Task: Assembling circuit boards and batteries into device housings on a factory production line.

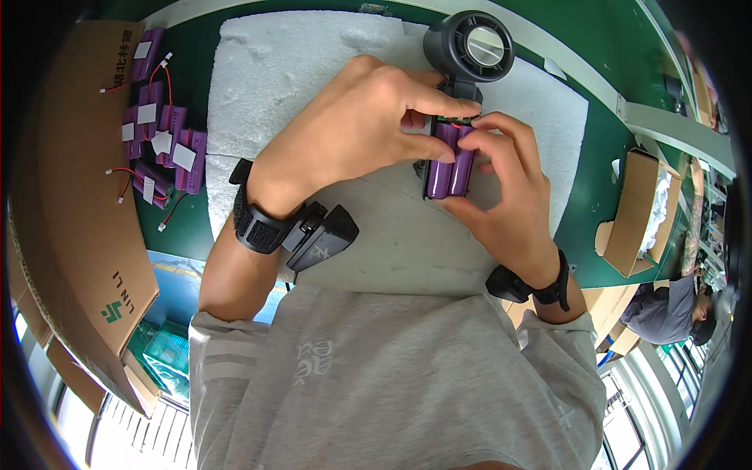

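Purple battery pack [448, 160] sits at upper centre of the frame, pinched from both sides: left hand [356, 125] closed on its top edge, right hand [505, 192] cupping its side. It meets the dark fan housing [468, 48] over the white foam sheet [313, 70]. Best to keep the pack square and the red wire [457, 125] unpinched. Fingers hide the joint; spare packs [160, 141] lie upper left.

Single head-worn fisheye view, looking steeply down and close over the white foam pad [313, 70] on the green bench [595, 157]. The wearer's grey shirt [392, 376] fills six o'clock, a cardboard box [70, 235] bends along nine o'clock, and the rim curves hard.
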Tool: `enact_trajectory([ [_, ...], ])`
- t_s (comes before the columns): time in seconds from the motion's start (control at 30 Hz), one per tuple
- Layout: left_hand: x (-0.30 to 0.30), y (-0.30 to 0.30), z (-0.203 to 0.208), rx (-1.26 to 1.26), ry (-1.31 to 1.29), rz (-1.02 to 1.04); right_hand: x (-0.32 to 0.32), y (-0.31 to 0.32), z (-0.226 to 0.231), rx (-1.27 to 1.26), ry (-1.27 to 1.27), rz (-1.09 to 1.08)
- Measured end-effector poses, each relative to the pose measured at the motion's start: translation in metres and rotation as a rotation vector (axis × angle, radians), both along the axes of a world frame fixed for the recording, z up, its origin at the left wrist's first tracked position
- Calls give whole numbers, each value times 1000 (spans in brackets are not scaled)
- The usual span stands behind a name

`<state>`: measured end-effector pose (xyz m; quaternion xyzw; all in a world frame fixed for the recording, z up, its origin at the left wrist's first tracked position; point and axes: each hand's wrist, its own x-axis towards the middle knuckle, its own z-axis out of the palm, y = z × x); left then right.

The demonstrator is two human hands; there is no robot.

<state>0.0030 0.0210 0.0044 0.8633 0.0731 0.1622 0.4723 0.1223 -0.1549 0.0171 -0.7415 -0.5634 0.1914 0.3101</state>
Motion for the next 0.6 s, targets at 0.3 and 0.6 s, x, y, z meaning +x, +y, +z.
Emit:
enact_trajectory([
  [0.3,-2,-6,7,-210,139,15,4,1,4,8,-16,45],
  [0.6,-5,-4,8,-219,123,17,0,-3,10,95,-276,154],
])
